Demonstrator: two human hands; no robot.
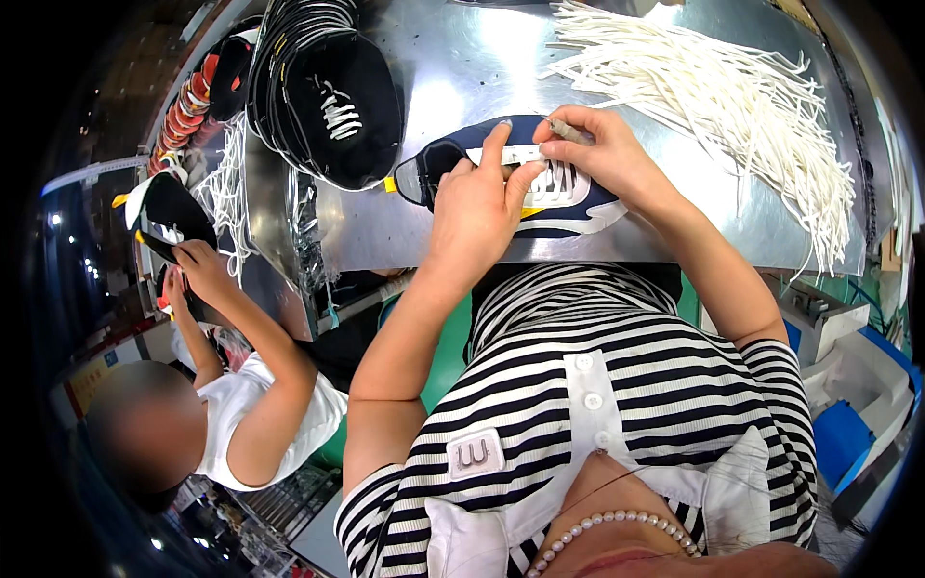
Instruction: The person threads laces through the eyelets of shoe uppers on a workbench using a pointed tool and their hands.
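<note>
Navy shoe top [570, 214] is on the shiny metal table [385, 226], btwn a stack of dark shoe tops [337, 87] and lots of white laces [713, 106]; R hand [615, 154] pinches a short stick tool [570, 132], and L hand [479, 204] is on the navy shoe top w/ pointer finger and thumb apart — can't tell if they grip it. If the shoe top slides b/c the table may be slippery, the tool could slip and poke a finger or snag its lace [553, 183]. Stripy shirt [540, 405] has a pale patch [475, 454] w/ a dark letter-like mark — can't read any words on the shoe top.
</note>
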